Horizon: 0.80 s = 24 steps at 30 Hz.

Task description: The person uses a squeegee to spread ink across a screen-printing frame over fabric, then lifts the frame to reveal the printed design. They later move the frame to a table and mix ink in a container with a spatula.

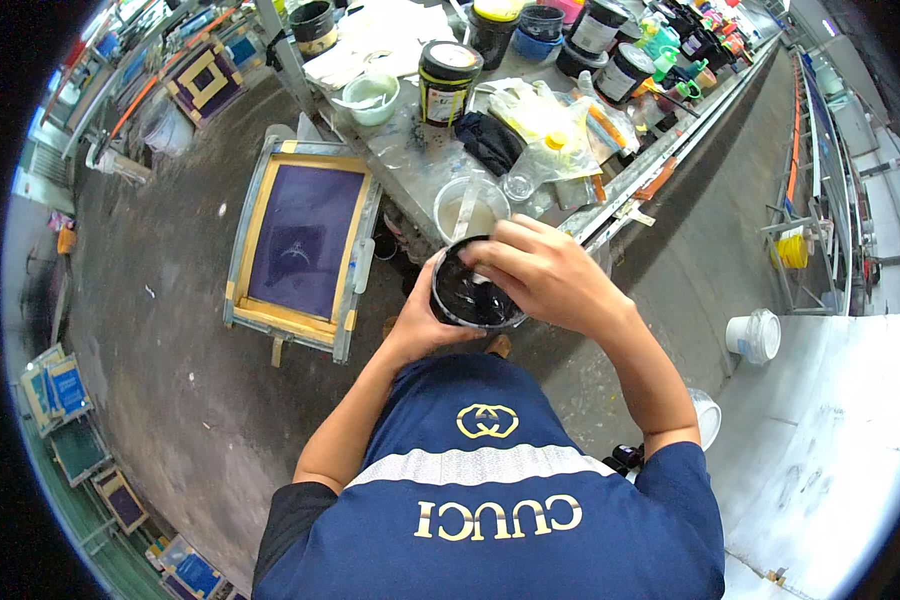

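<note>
In front of my body, my left hand (pixel 416 325) is wrapped round the side of a round tub of black paste (pixel 467 307). My right hand (pixel 535 265) reaches over the tub's rim with its fingers closed and pointing down into it. Something small and pale shows beneath those fingers, mostly hidden by them. The paste looks thick and glossy. Right behind the tub, on the table corner, stands a translucent cup (pixel 485 222) with a beige liquid. A pale flat strip (pixel 466 205) leans in that cup.
The grey worktable (pixel 390 150) carries a black jar (pixel 448 85), a pale green bowl (pixel 371 99), a clear bottle with a yellow cap (pixel 560 155), a dark cloth (pixel 487 143) and several ink tubs. Left of it stands a wooden-framed printing screen (pixel 305 240). White buckets (pixel 753 336) are at right.
</note>
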Available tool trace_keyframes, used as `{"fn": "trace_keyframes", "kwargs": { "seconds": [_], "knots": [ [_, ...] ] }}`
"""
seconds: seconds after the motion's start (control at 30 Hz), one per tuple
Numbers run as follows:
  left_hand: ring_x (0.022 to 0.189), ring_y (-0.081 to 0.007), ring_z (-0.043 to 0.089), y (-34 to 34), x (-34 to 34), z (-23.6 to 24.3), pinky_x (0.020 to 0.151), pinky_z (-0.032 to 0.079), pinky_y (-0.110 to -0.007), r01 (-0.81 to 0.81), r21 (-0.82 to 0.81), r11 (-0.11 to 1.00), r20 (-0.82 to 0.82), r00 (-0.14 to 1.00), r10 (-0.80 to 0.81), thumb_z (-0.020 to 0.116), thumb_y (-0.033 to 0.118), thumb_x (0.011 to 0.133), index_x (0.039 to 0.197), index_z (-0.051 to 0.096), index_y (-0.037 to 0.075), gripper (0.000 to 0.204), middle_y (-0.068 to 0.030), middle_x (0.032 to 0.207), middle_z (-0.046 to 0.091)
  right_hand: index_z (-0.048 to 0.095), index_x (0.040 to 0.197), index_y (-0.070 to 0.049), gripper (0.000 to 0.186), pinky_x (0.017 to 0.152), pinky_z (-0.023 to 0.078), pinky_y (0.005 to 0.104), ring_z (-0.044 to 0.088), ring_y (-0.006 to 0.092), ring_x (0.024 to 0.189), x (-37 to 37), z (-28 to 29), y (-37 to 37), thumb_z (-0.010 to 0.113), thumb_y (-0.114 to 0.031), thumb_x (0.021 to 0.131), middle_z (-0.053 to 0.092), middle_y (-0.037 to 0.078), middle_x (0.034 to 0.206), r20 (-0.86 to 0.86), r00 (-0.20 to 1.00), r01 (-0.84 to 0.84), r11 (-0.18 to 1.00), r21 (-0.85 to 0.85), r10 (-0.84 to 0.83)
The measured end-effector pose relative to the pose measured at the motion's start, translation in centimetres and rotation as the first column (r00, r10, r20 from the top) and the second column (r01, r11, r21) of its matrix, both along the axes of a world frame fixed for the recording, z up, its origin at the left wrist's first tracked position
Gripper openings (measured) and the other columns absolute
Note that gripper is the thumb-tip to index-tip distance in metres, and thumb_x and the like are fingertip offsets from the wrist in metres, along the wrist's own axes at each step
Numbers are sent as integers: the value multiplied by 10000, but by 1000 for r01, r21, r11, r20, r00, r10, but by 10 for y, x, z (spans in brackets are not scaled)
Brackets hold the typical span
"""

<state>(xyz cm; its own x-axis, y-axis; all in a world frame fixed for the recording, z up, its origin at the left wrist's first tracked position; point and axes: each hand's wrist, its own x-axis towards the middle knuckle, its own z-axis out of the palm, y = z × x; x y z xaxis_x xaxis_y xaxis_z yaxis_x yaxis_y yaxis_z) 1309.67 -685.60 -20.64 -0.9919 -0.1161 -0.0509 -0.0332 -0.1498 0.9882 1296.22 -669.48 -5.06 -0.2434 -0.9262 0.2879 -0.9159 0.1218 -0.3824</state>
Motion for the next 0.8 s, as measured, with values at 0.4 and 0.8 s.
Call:
{"fn": "trace_keyframes", "kwargs": {
  "seconds": [0.4, 0.8],
  "knots": [
    [1397, -277, 512, -33, 26, 10, 1181, 430, -418, -288, 237, 928, 80, 958, 277, 997, 11, 497, 1614, 249, 11, 1344, -154, 1516, 490, 366, 1560, -53, 888, 1049, 484, 382, 562, 259, 1248, -177, -175, 62, 841, -157, 816, 562, 144, 1384, 572, 626, 712, 688, -140, -531],
    [1389, -300, 520, -57, 47, 5, 1198, 384, -401, -422, -131, 897, -14, 906, 424, 1018, 203, 582, 1604, 252, -2, 1293, -186, 1491, 517, 568, 1387, -41, 696, 1026, 493, 414, 635, 292, 1163, -134, -54, 27, 873, -352, 845, 636, 142, 1224, 87, 942, 331, 941, -71, -325]
  ]
}}
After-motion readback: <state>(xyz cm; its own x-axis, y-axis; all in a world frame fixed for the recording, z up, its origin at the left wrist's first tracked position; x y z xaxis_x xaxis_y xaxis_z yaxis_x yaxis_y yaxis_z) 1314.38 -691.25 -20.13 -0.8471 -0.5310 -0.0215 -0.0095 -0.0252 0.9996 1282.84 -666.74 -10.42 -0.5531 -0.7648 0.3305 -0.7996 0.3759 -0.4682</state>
